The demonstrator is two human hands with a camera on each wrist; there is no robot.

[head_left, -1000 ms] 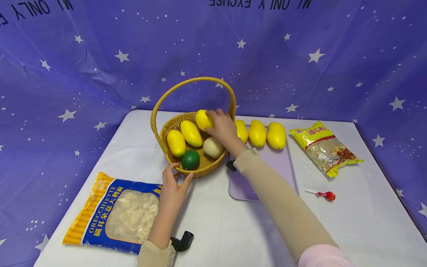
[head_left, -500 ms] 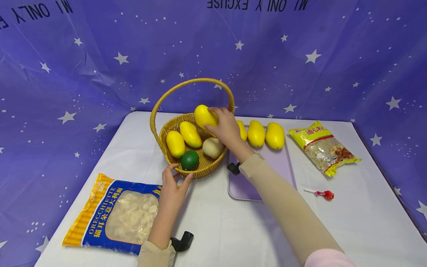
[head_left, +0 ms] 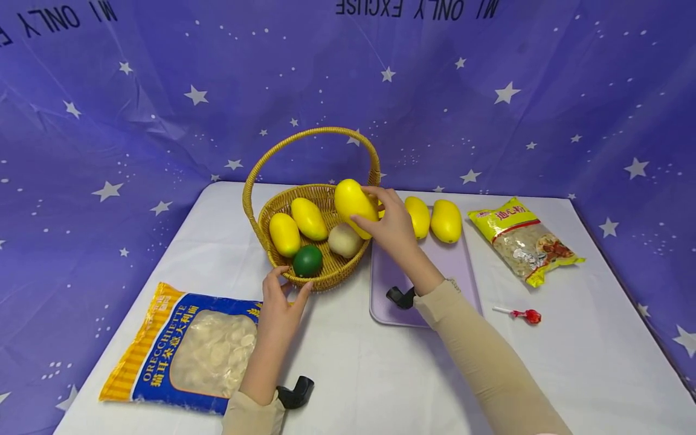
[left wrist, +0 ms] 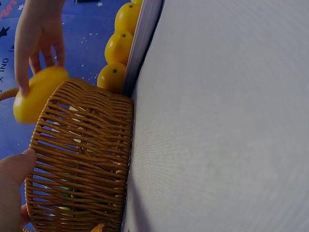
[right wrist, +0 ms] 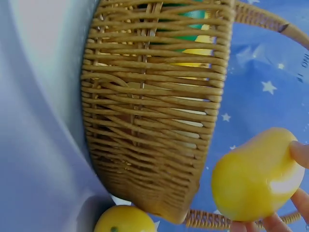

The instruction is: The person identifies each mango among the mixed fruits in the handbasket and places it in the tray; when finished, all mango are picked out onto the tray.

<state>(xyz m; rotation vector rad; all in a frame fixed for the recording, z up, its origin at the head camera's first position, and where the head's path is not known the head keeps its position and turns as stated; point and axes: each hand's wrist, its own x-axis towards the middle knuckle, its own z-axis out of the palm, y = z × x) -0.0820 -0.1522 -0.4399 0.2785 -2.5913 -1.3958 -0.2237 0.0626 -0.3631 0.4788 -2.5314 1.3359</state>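
Note:
My right hand [head_left: 391, 226] grips a yellow mango [head_left: 353, 202], raised over the right rim of a wicker basket [head_left: 328, 281]. In the right wrist view, the fingers and thumb spread round that mango [right wrist: 258, 176], beside the basket's woven wall. My left hand [head_left: 280, 311] holds the front rim, with the thumb [left wrist: 19, 164] against the wicker in the left wrist view. Inside the basket lie two mangoes, one at the left [head_left: 285, 234] and one behind it [head_left: 309, 219], a dark green round fruit [head_left: 307, 261] and a pale round fruit [head_left: 345, 240].
Right of the basket sits a lilac tray [head_left: 457, 272] with a row of mangoes [head_left: 446, 221] at its far end, one partly hidden by my right hand. Pasta bags stand left [head_left: 212, 350] and far right [head_left: 527, 241]. A red lollipop [head_left: 526, 315] lies near the tray.
My right hand has lifted the mango out from the back of the basket and carried it right and nearer, towards the tray side. My left hand stays at the rim.

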